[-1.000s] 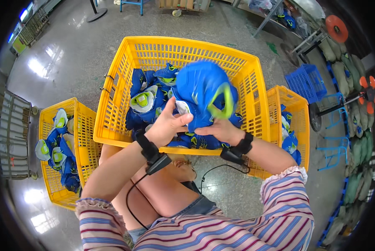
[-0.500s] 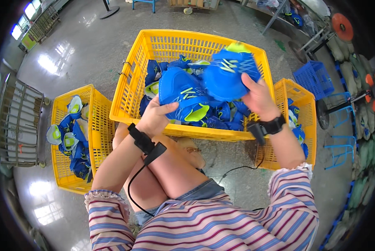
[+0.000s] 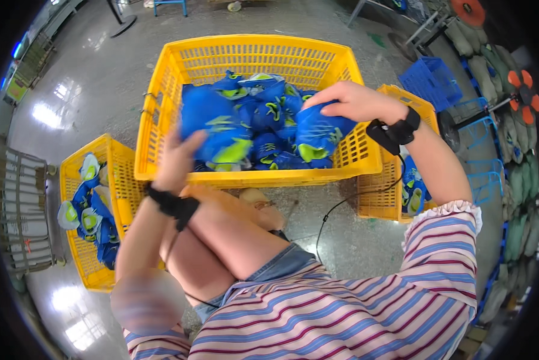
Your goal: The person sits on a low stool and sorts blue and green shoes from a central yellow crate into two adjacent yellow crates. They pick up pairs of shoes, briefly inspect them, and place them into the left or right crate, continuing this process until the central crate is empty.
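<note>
Above the large yellow crate [image 3: 251, 177], my left hand [image 3: 176, 159] grips a blue shoe upper [image 3: 212, 120] with lime lining and pale lacing marks. Hand and upper are both smeared by motion, and most of those fingers are hidden behind the upper. On the right of the same crate, my right hand [image 3: 353, 102] clasps another blue shoe upper [image 3: 320, 129] from above, its lime collar toward me. Beneath the two lies a heap of similar blue uppers [image 3: 266, 114], some showing lime or white parts.
A smaller yellow crate [image 3: 120, 186] with blue and white uppers stands at left. Another yellow crate [image 3: 377, 195] with uppers stands at right. Beyond it are a blue basket [image 3: 431, 84], blue-framed stools [image 3: 485, 180] and an orange-bladed fan [image 3: 524, 96]. A black cable [image 3: 341, 213] hangs from my right wrist.
My left hand and its upper have shifted left. The right-hand upper has turned round, its lime collar now toward me instead of away, and sits lower over the heap.
</note>
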### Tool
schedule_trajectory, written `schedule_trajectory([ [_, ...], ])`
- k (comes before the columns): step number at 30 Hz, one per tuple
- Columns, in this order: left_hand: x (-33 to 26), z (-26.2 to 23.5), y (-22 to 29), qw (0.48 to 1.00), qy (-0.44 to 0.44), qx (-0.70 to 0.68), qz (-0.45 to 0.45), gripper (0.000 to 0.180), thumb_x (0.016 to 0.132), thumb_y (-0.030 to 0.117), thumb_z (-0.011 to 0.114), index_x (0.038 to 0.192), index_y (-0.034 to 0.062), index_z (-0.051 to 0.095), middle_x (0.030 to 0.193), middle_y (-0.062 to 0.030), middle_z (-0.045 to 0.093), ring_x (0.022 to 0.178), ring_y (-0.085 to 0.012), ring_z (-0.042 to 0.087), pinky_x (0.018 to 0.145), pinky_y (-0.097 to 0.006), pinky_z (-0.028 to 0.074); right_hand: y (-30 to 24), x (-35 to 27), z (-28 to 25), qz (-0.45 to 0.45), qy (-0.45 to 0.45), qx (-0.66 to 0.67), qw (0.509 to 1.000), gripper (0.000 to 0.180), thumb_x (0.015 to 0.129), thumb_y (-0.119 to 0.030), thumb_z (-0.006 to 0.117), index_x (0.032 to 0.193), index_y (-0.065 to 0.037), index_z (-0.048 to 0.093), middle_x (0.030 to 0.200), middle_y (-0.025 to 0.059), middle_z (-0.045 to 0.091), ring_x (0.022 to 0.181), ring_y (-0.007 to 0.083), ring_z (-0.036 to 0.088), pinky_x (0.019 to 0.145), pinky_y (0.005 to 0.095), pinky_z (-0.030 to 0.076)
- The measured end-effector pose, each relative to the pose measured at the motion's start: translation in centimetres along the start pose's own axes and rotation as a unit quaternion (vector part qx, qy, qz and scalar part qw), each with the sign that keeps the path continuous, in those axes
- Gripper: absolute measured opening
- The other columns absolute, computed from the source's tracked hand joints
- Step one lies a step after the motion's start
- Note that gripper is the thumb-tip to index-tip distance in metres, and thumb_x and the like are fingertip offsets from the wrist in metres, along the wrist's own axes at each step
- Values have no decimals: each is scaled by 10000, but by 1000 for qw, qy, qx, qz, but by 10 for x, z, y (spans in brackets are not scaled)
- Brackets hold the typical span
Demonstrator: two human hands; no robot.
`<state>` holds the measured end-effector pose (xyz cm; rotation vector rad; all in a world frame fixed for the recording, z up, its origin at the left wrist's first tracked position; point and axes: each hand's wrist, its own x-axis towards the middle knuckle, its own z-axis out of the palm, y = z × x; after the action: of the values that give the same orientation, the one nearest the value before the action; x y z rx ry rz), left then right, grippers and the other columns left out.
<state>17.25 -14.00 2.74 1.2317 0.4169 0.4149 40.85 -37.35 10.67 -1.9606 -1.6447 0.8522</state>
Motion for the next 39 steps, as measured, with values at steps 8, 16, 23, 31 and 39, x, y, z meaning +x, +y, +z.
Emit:
schedule_trajectory([
  [8,-37,-356,23,848,324,403,115,389,832,97,548,1186,-43,471,1222,-141,474,1059,-238,509,902,-293,414,102,-205,-88,393,-17,-267,880,396,664,-38,614,1056,-97,628,988,149,630,936,301,593,824,368,462],
  [16,-75,-444,7,606,602,519,0,653,744,208,634,1295,-15,363,1297,-203,397,1148,-321,434,968,-378,350,178,-3,15,187,95,-194,958,437,746,-243,645,1138,-83,535,993,160,614,904,299,591,759,383,471],
  [23,-56,-312,20,812,387,428,87,493,793,90,536,1261,11,406,1290,-131,407,1188,-275,389,1021,-368,264,192,178,135,493,13,114,863,877,699,-590,620,1164,114,380,1084,244,567,944,342,590,685,429,517],
  [31,30,-170,26,829,52,544,114,279,733,-3,537,1005,54,512,1240,-94,457,1180,-246,387,1000,-343,269,176,145,113,291,-65,-184,937,563,634,-366,664,1039,-11,500,946,192,619,902,339,594,755,401,478],
  [39,43,-130,5,763,-332,554,24,414,721,201,667,1080,61,515,1261,-124,424,1226,-324,321,1009,-445,238,101,-130,-51,430,170,-220,859,649,602,-135,641,1217,-49,452,1112,155,555,1044,318,531,860,368,440],
])
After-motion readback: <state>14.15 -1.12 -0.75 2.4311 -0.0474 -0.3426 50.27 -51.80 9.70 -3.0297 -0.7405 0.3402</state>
